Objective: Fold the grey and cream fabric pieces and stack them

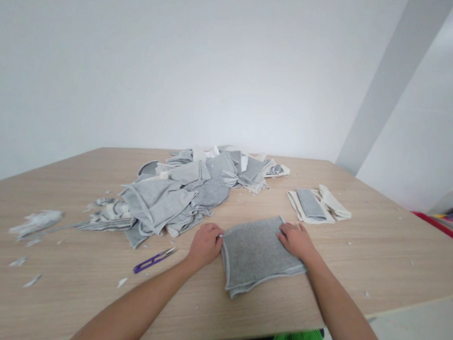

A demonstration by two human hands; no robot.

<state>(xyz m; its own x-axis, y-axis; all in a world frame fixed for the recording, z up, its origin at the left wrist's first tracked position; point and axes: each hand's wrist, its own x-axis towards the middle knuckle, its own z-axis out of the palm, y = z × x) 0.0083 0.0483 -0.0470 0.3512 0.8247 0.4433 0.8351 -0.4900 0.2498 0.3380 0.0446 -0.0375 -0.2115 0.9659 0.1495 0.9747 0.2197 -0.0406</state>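
Note:
A grey knit fabric piece (261, 259) with pale edges lies in front of me, in at least two layers. At its upper left corner, my left hand (206, 244) is closed, with the thumb and fingers pinching the edge. My right hand (296, 240) rests on the upper right side of the fabric, its fingers lying over the surface. Purple thread snips (154, 260) lie on the table to the left of my left hand, touched by neither hand.
A loose heap of grey, white and striped fabric pieces (164, 199) spreads across the table's (237, 319) back and left. Folded grey and cream pieces (311, 205) lie at the right. White scraps (39, 222) are scattered at the far left. A wall (220, 63) stands behind.

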